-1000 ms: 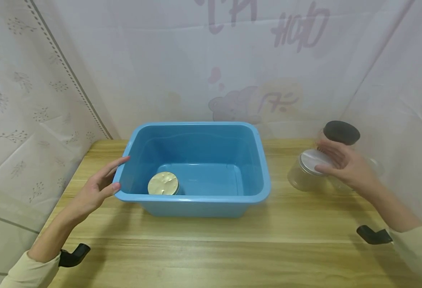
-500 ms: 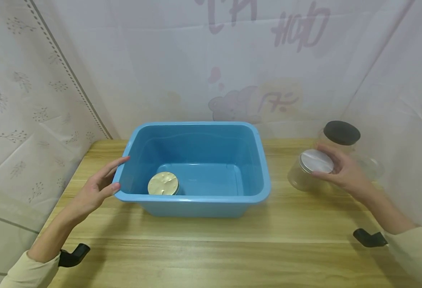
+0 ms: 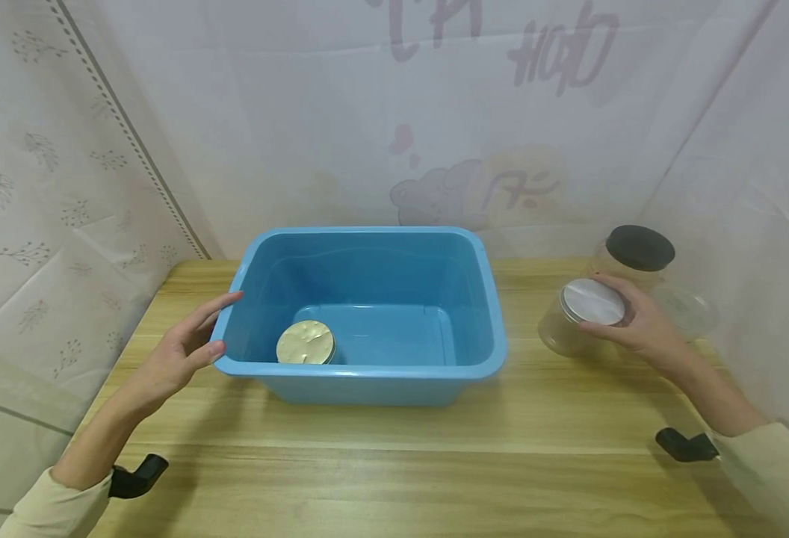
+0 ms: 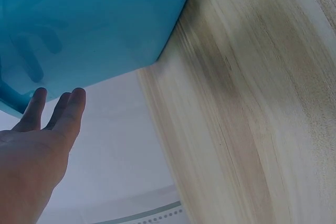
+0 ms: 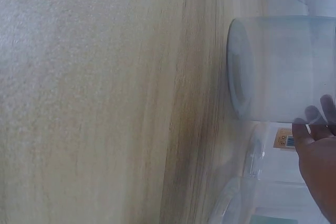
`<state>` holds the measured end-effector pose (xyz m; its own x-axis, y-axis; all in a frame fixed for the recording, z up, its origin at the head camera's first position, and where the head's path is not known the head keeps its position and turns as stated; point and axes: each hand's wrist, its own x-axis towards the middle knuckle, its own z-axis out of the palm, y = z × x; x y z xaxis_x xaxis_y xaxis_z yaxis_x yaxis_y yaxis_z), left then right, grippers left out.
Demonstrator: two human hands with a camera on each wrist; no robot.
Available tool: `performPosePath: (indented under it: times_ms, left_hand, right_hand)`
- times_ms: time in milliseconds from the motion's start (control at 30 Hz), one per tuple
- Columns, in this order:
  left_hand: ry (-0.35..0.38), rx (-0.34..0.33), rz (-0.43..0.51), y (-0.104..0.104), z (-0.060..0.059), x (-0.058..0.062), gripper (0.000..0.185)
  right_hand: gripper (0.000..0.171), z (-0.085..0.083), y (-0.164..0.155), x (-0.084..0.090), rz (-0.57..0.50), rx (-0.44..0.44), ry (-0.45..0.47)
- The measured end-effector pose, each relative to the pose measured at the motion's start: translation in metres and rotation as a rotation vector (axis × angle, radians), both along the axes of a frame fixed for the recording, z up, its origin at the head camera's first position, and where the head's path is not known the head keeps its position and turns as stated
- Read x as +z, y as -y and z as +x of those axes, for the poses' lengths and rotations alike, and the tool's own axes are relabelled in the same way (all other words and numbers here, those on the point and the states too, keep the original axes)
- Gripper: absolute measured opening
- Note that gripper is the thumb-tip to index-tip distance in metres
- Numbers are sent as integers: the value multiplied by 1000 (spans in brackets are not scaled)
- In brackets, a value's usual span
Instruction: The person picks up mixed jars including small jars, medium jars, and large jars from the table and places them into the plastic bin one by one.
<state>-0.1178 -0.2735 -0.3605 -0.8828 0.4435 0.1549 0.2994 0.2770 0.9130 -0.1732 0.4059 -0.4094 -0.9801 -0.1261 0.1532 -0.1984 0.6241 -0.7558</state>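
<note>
The right hand point(image 3: 636, 325) curls its fingers point(image 5: 315, 116) round the top of a clear jar with a silver lid point(image 3: 579, 317), which stands on the wooden table point(image 3: 394, 463) to the right of the blue plastic tub point(image 3: 367, 366). Just behind this jar stands a clear jar with a black lid point(image 3: 633, 254), and a third clear container point(image 3: 687, 310) sits beside the hand, toward the curtain.

The left hand point(image 3: 179, 351) rests with straight fingers against the tub's left rim, holding nothing; the left wrist view shows the fingertips point(image 4: 71, 106) at the tub wall. Inside the tub, in its near left corner, stands a jar with a gold lid point(image 3: 305, 344).

Pale printed curtains point(image 3: 435, 112) close off the table on three sides. Both forearms wear cream sleeves point(image 3: 771, 463).
</note>
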Motion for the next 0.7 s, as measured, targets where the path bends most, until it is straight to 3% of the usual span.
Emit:
performPosePath:
  times_ms: [700]
  left_hand:
    - [-7,3,21,-1,1,-1,64]
  right_hand:
    - [79,3,0,0,-9,-1,4]
